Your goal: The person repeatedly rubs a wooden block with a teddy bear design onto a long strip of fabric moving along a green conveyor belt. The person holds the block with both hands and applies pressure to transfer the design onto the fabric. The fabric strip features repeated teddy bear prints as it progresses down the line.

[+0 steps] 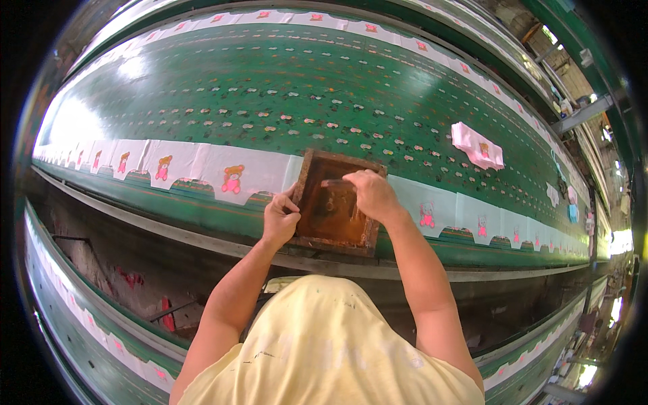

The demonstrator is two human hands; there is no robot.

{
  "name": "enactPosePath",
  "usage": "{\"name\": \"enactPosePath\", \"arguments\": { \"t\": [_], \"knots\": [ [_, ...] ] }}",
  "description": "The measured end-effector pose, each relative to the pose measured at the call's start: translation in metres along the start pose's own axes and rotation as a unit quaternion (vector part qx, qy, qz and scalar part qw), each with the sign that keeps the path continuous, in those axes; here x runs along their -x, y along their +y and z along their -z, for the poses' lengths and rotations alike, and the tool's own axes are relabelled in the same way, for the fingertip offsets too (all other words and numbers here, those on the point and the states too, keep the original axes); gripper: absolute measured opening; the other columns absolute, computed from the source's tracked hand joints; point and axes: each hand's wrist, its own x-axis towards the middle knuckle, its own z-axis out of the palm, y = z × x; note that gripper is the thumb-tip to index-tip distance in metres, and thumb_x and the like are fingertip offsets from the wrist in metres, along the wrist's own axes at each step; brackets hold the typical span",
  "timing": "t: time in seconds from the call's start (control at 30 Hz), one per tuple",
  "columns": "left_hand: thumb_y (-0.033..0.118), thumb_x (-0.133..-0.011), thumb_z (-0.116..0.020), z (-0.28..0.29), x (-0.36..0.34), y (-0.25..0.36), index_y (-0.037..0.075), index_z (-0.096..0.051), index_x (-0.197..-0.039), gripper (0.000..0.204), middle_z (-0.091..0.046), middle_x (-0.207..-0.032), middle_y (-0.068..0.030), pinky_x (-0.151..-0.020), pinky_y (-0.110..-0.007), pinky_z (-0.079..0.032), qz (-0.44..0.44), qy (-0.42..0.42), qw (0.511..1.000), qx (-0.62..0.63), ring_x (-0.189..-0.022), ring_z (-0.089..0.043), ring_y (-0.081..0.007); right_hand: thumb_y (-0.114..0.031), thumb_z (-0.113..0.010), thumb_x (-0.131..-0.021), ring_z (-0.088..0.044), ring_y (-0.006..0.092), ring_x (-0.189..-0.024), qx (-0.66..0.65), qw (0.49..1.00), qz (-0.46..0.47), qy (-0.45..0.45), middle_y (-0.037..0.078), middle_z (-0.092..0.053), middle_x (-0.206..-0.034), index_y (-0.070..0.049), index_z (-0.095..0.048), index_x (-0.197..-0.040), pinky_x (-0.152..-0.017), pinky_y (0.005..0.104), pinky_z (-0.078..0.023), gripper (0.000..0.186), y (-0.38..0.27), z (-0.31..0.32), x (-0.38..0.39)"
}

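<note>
A small brown wooden printing screen frame (335,202) lies on the row of white fabric pieces (202,165) along the near edge of the long green table (304,81). My left hand (280,217) grips the frame's left edge. Inside the frame, my right hand (372,192) holds a squeegee (334,182) against the mesh. To the left, the white pieces carry printed teddy bears (232,179) in brown and pink. Right of the frame, the bears (426,214) look paler pink.
A folded pile of pink-white fabric (478,145) lies farther back on the table at right. Many small paint marks dot the green surface. Another table edge with white pieces (88,317) runs behind me at lower left. A dark aisle floor (135,270) lies below.
</note>
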Motion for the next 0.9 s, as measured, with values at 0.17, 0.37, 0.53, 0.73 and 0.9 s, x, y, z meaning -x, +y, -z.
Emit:
{"name": "enactPosePath", "arguments": {
  "t": [0.17,0.37,0.53,0.73,0.9],
  "knots": [
    [-0.011,-0.077,-0.070,0.004,0.002,-0.001,0.003,-0.061,-0.084,0.018,-0.067,-0.163,-0.0273,-0.115,-0.037,-0.049,-0.001,-0.007,1.000,-0.023,-0.135,-0.070,-0.0271,0.006,-0.060,-0.092,-0.070,0.0380,-0.122,0.021,0.999,-0.012,0.038,0.014,-0.079,-0.124,-0.006,-0.080,-0.133,-0.109,0.0504,-0.055,0.047,0.003,-0.011,-0.009],
    [-0.008,-0.078,-0.071,0.005,0.005,0.004,0.002,-0.062,-0.085,0.015,-0.070,-0.161,-0.0222,-0.114,-0.040,-0.050,-0.004,-0.017,0.999,-0.039,-0.130,-0.070,-0.0316,0.003,-0.065,-0.093,-0.069,0.0342,-0.113,0.101,0.994,0.002,0.031,0.010,-0.075,-0.119,-0.010,-0.081,-0.135,-0.102,0.0502,-0.054,0.047,-0.031,-0.029,0.031],
    [-0.009,-0.077,-0.071,0.002,0.001,-0.001,0.003,-0.062,-0.084,0.017,-0.069,-0.162,-0.0222,-0.114,-0.042,-0.050,-0.055,-0.003,0.998,-0.039,-0.126,-0.070,-0.0333,-0.001,-0.067,-0.093,-0.068,0.0332,-0.111,0.099,0.995,0.001,0.030,0.009,-0.075,-0.119,-0.012,-0.082,-0.135,-0.099,0.0485,-0.054,0.047,-0.062,-0.034,0.057],
    [-0.013,-0.077,-0.069,-0.001,0.000,-0.001,0.004,-0.062,-0.085,0.020,-0.066,-0.165,-0.0231,-0.115,-0.041,-0.049,-0.057,-0.017,0.997,-0.040,-0.130,-0.068,-0.0319,0.002,-0.064,-0.093,-0.069,0.0343,-0.114,0.075,0.997,-0.010,0.012,0.012,-0.077,-0.123,-0.011,-0.081,-0.136,-0.102,0.0489,-0.055,0.048,-0.095,-0.034,0.085],
    [-0.011,-0.079,-0.070,0.002,0.003,-0.003,0.005,-0.064,-0.088,0.020,-0.067,-0.163,-0.0237,-0.119,-0.045,-0.047,-0.062,-0.021,0.997,-0.047,-0.134,-0.067,-0.0385,0.003,-0.063,-0.093,-0.069,0.0362,-0.117,0.050,0.998,-0.032,0.004,0.014,-0.077,-0.127,-0.010,-0.081,-0.137,-0.106,0.0486,-0.056,0.049,-0.112,-0.036,0.096]
  ]
}}
